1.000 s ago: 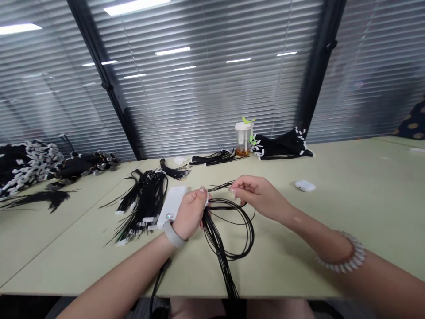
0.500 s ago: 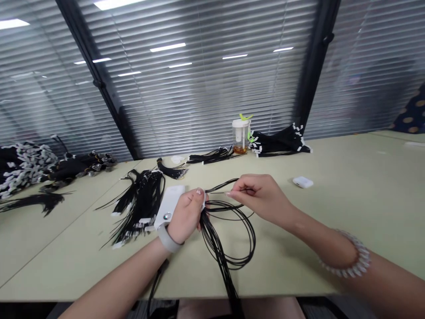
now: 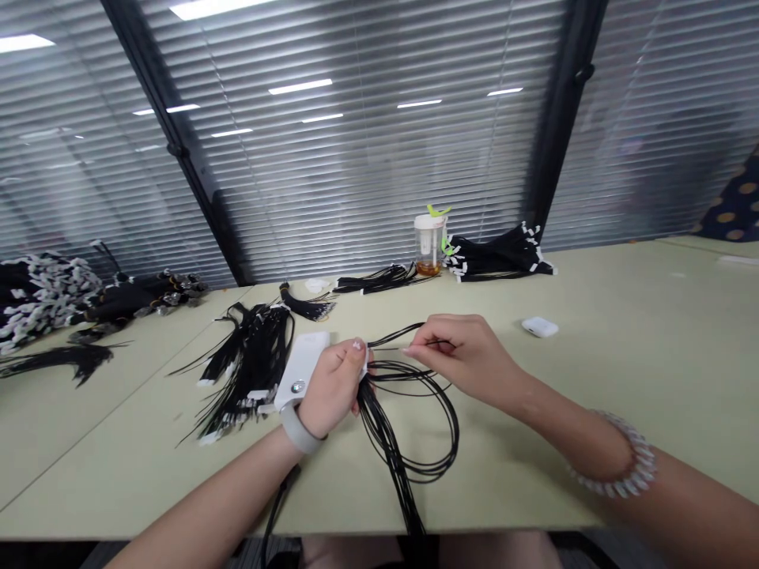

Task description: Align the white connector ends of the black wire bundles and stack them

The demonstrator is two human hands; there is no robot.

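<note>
Thin black cables (image 3: 388, 442) run through my left hand (image 3: 337, 379), which is closed around them at a white piece, perhaps a connector or label (image 3: 365, 359). Part of the bundle loops out to the right, and the rest hangs over the table's front edge toward my lap. To the right of that white piece, my right hand (image 3: 454, 348) pinches one thin black cable between thumb and forefinger. A narrow strand reaches from those fingertips toward the left hand. The left fingers are mostly hidden behind the bundle.
Left of my left hand lie a white power bank (image 3: 301, 365) and black cable bundles (image 3: 254, 356) with white ends. A lidded cup (image 3: 428, 246) stands at the back beside another cable pile (image 3: 498, 251). A small white case (image 3: 539, 326) rests to the right. More cables (image 3: 50, 292) are far left.
Both hands hold nearly the same pose and grip. The cable loop has shifted very slightly to the right, and the hanging bundle's lower end has moved a little.
</note>
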